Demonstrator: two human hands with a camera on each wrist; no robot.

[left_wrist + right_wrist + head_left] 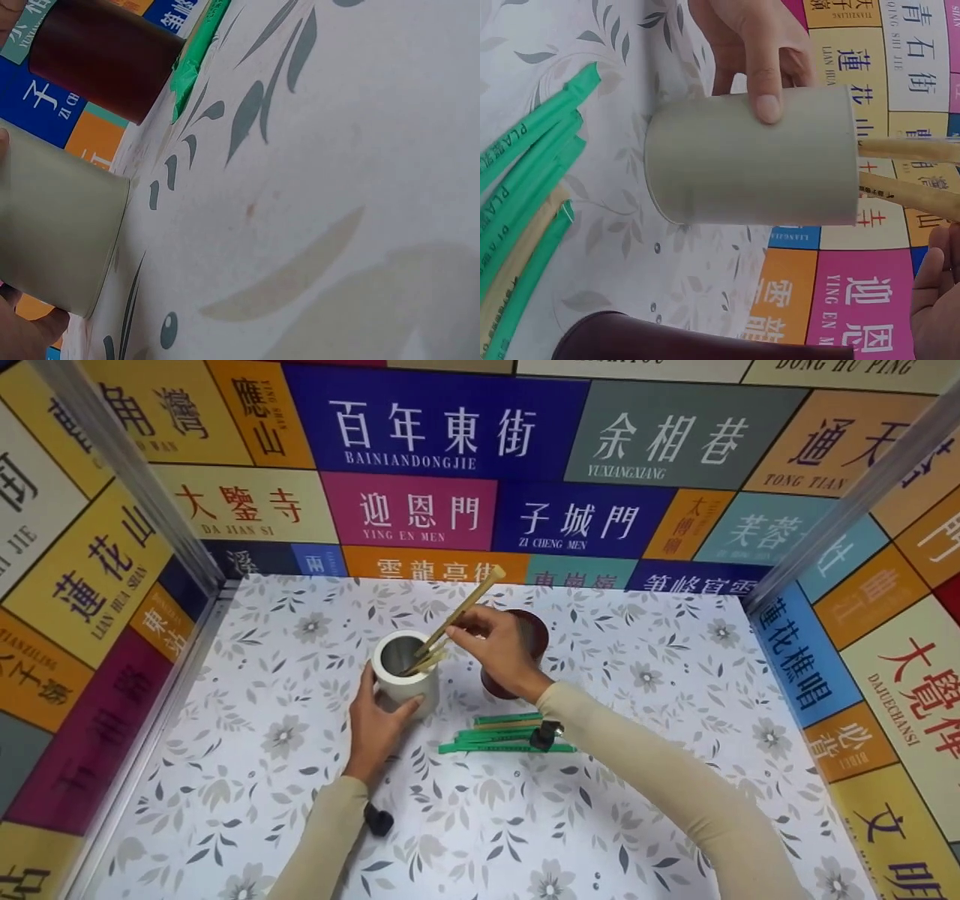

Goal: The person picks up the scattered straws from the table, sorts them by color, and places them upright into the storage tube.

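A pale grey-white cylindrical cup [429, 688] stands upright with its mouth up, and my left hand [379, 727] grips its side, thumb against the near wall. Between thumb and fingers my right hand [499, 645] pinches a long tan paper-wrapped straw [471, 600], slanted with its lower end inside the cup. Another tan wrapped straw [907, 196] leans out over the cup's rim; in the right wrist view it carries small dark print. Part of the cup's inside is hidden by the straws.
Several green-wrapped straws [469, 747] with a tan one [499, 726] among them lie on the table right of the cup. Behind my right hand stands a dark red-brown cup [534, 631]. Sign-covered panels [435, 427] enclose the flower-patterned tabletop [285, 735].
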